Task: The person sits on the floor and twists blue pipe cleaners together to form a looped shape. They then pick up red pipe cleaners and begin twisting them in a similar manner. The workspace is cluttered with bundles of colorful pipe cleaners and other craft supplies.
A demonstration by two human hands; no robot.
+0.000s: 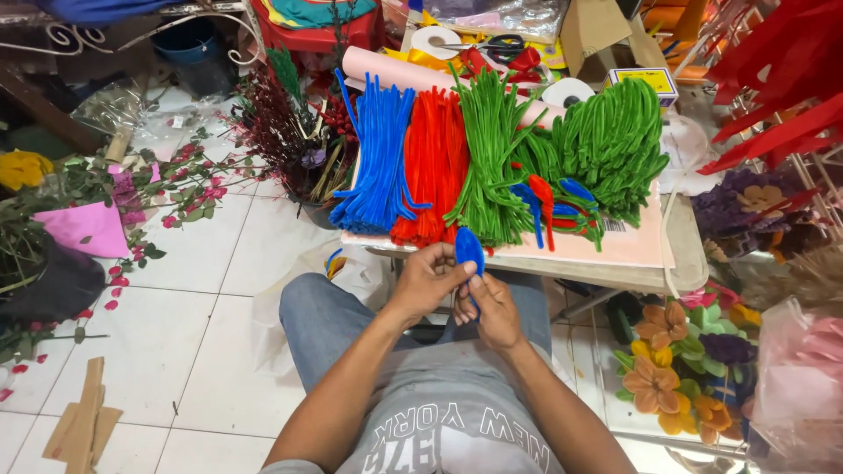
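Both my hands meet over my lap at the front edge of a low table (685, 263). My left hand (428, 279) and my right hand (490, 307) pinch a blue pipe cleaner (469, 249) bent into a petal-shaped loop, its stem running down between my fingers. Just beyond, on a pink sheet (628, 244), lie bundles of pipe cleaners: blue (379, 158), red (436, 162), green (486, 154) and a larger green heap (610, 140). A few finished blue and red loops (549, 202) rest among them.
Finished pipe-cleaner flowers (667, 360) in orange, yellow and purple lie at the right. Scissors (496, 44) and tape rolls (569, 91) sit behind the bundles. Artificial roses (176, 189) and cardboard scraps (83, 421) lie on the white tiled floor at left.
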